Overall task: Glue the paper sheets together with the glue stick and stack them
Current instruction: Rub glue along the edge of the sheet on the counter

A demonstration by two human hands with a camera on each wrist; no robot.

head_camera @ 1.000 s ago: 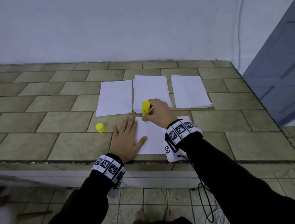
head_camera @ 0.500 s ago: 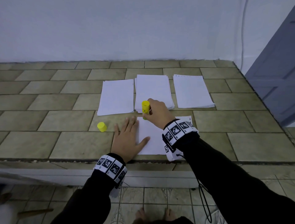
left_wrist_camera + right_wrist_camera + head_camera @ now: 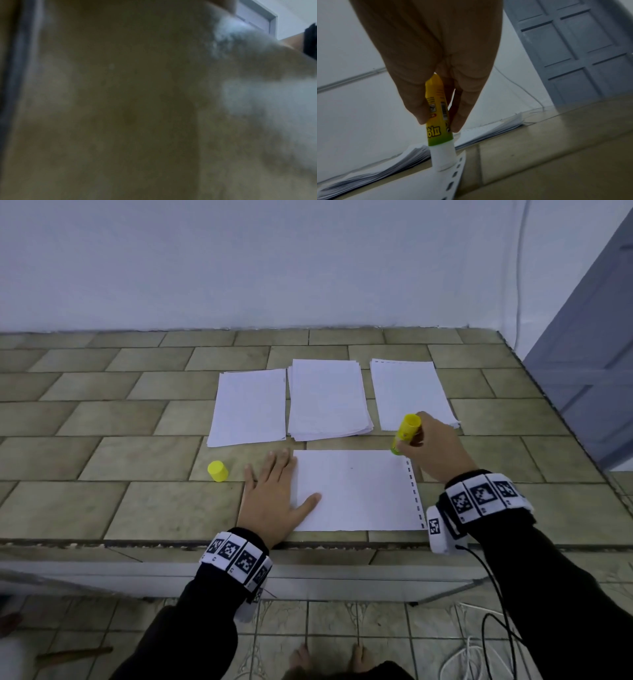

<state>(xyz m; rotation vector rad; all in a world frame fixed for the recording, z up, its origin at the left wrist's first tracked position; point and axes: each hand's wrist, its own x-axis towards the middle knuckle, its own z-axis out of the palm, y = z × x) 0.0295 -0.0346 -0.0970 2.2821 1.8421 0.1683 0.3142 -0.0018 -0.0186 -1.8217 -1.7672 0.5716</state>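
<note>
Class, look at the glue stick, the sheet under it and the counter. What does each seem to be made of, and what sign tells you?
Glue stick: likely glossy plastic, a smooth yellow-green tube with printed label; its white tip looks waxy.
Sheet: thin matte white paper, with a punched hole strip along one edge.
Counter: apparently ceramic or stone tiles, olive-beige with a dull sheen and dark grout lines.

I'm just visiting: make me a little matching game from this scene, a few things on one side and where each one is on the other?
Things:
1. glue stick
2. yellow cap
3. left hand
4. perforated sheet

Places:
A. standing alone on the tiles, left of the left hand
B. lying nearest the counter edge
C. gripped by the right hand, tip on the sheet's far right corner
D. flat on the sheet's left edge

Pairs: 1-C, 2-A, 3-D, 4-B
</note>
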